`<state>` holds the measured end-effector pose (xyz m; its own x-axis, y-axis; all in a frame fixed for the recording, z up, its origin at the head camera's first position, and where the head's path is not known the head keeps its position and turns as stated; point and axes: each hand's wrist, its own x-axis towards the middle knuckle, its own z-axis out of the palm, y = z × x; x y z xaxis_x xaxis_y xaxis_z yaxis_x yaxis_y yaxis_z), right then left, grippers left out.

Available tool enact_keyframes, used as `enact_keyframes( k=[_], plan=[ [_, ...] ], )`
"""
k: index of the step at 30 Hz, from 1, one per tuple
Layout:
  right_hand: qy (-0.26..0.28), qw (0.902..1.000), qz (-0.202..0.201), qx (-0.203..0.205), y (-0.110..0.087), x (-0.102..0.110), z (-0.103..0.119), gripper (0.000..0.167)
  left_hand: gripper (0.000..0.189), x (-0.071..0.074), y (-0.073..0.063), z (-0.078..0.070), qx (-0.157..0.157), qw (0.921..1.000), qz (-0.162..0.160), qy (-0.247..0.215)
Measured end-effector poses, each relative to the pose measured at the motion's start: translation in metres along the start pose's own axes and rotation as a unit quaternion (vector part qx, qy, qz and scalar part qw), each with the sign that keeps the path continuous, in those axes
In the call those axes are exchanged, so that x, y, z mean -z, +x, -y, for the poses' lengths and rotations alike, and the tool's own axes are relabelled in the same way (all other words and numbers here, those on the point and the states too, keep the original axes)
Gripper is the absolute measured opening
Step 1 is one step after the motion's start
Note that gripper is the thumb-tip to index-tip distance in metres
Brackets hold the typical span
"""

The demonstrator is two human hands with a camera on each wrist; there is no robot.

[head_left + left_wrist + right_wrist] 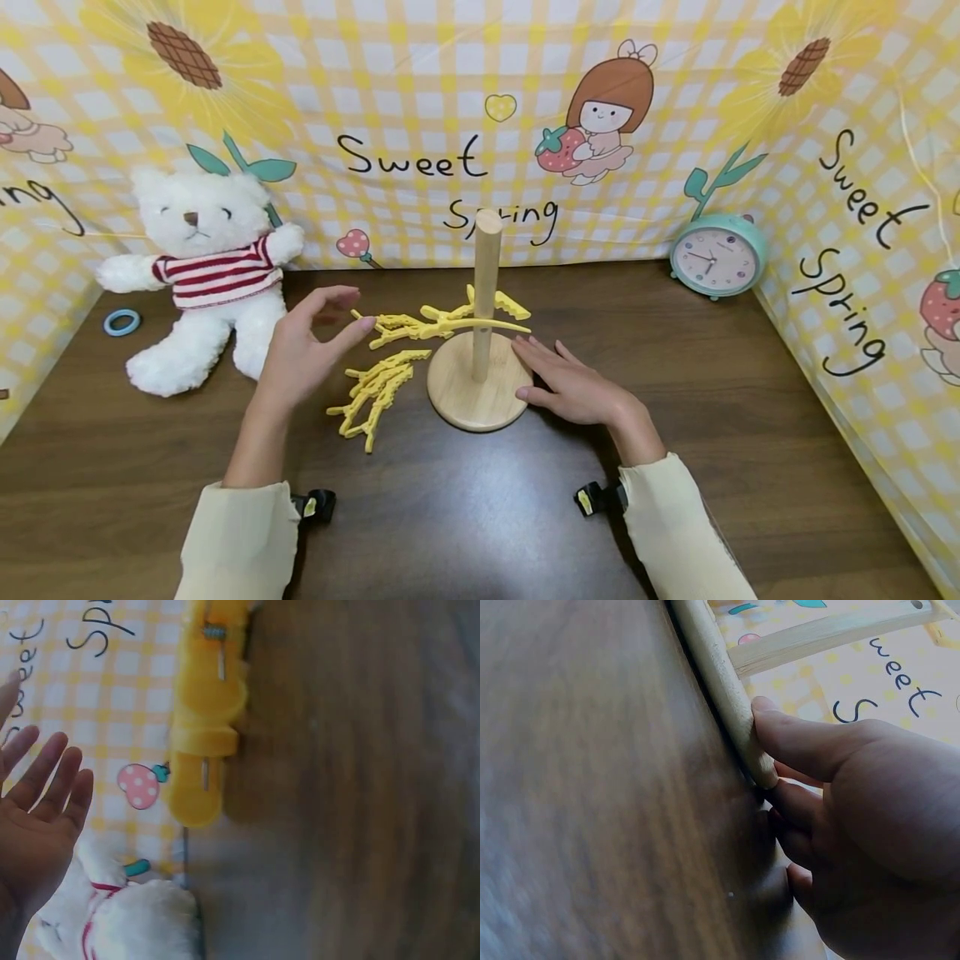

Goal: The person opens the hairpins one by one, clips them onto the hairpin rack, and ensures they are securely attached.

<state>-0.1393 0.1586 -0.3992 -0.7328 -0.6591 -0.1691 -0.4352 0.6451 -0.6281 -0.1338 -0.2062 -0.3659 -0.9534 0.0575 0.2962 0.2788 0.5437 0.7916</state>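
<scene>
A wooden stand has a round base (480,408) and an upright post (487,258). A yellow hair clip (438,327) straddles the post low down, one prong passing in front and the other behind. My left hand (300,346) hovers left of the stand, thumb and fingers spread, thumb tip close to the yellow clips in the head view. Several more yellow hair clips (375,392) lie under and beside it. The left wrist view shows yellow clips (199,739) with metal pins close up. My right hand (573,383) touches the base's right rim with thumb and extended fingers.
A white teddy bear (213,258) in a striped shirt sits at the back left, a blue ring (122,322) beside it. A green alarm clock (717,256) stands at the back right. Patterned cloth (420,75) walls the table's back and sides.
</scene>
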Motion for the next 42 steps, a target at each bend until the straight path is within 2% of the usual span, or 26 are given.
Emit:
enact_keyframes(
  k=[7, 14, 23, 28, 35, 39, 42],
  plan=[
    [-0.004, 1.0000, 0.001, -0.002, -0.001, 0.001, 0.000, 0.072, 0.052, 0.000, 0.006, 0.018, 0.050, 0.9979, 0.040, -0.003],
    [-0.001, 1.0000, 0.000, -0.002, -0.001, 0.001, -0.002, 0.072, 0.060, 0.005, 0.010, 0.031, 0.104, 0.9914, 0.077, 0.018],
    [0.004, 1.0000, 0.001, -0.001, 0.000, -0.001, -0.002, 0.073, 0.054, -0.002, 0.016, 0.042, 0.100, 0.9889, 0.107, 0.028],
    [0.002, 1.0000, 0.001, -0.003, 0.001, 0.000, 0.000, 0.072, 0.056, -0.002, 0.018, 0.044, 0.115, 0.9847, 0.128, 0.029],
    [0.000, 1.0000, 0.000, 0.000, 0.002, 0.000, 0.000, 0.071, 0.057, -0.002, 0.022, 0.045, 0.140, 0.9758, 0.158, 0.056],
    [0.004, 1.0000, -0.003, -0.001, 0.001, 0.000, 0.000, 0.071, 0.054, -0.003, 0.025, 0.045, 0.137, 0.9760, 0.156, 0.068],
    [0.003, 1.0000, -0.003, -0.002, 0.001, -0.001, -0.001, 0.072, 0.051, -0.005, 0.026, 0.047, 0.132, 0.9777, 0.141, 0.084]
  ],
)
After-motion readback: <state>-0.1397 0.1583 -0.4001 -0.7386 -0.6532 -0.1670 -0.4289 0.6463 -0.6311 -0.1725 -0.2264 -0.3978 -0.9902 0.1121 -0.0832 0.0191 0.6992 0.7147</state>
